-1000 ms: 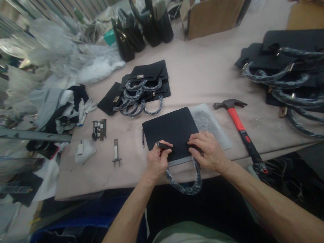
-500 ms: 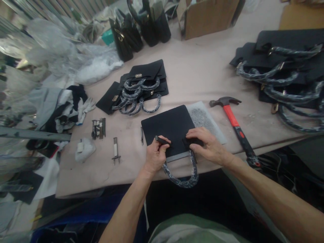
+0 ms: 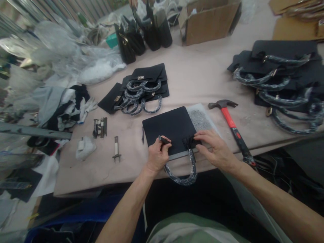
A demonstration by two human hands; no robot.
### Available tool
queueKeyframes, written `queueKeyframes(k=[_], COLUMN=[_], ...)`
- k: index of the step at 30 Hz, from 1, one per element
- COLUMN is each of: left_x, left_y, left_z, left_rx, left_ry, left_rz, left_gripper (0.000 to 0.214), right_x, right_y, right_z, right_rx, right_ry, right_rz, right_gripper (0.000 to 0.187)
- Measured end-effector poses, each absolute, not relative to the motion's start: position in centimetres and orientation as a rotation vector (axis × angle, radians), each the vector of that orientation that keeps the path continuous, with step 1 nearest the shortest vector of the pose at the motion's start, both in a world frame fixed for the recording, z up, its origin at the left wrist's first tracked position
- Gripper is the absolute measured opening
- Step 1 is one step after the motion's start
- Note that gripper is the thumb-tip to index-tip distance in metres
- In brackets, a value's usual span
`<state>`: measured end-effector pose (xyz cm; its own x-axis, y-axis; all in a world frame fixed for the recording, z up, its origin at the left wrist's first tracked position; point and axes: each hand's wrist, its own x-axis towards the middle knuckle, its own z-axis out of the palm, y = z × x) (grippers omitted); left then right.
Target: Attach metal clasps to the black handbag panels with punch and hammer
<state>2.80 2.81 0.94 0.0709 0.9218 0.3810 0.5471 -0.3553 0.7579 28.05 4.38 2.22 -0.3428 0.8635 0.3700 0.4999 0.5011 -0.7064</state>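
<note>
A flat black bag panel (image 3: 170,130) lies at the table's near edge, and its plastic-wrapped curved handle (image 3: 183,173) hangs over that edge. My left hand (image 3: 157,156) is closed around a short dark rod-like tool (image 3: 164,139) at the handle's left end. My right hand (image 3: 214,148) pinches the black tab (image 3: 190,142) where the handle's right end meets the panel.
A red-handled hammer (image 3: 231,123) lies right of the panel, beside a bag of small metal parts (image 3: 201,119). Stacks of finished panels with handles (image 3: 141,89) (image 3: 280,77) sit behind and to the right. Small metal tools (image 3: 100,128) and a glove (image 3: 84,148) lie left.
My right hand has shifted slightly rightwards off the panel, so the tab it pinches is uncovered. The left hand keeps its grip on the tool.
</note>
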Motion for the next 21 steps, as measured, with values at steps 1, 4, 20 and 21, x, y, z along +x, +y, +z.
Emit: queueKeyframes(k=[1,4,20,21], left_x=[2.8,2.6,2.0,2.0], left_y=[2.8,3.0,4.2,4.2], left_z=[1.0,1.1,1.0,1.1], left_rx=[1.94,1.941,1.553,1.545], left_ry=[1.458,1.453,1.365,1.362], left_rz=[1.201,1.162,1.099,1.095], left_gripper=[0.009,0.008,0.01,0.011], right_x=[27.6,26.3,21.7,21.6], right_y=[4.2,4.1,3.3,3.4], right_z=[2.4,2.8,3.9,3.7], right_rx=[-1.095,-1.055,-1.222,-1.232], right_ry=[-2.044,-2.154,-2.614,-2.606], right_rz=[0.603,0.533,0.364,0.382], right_gripper=[0.019,0.019,0.03,0.03])
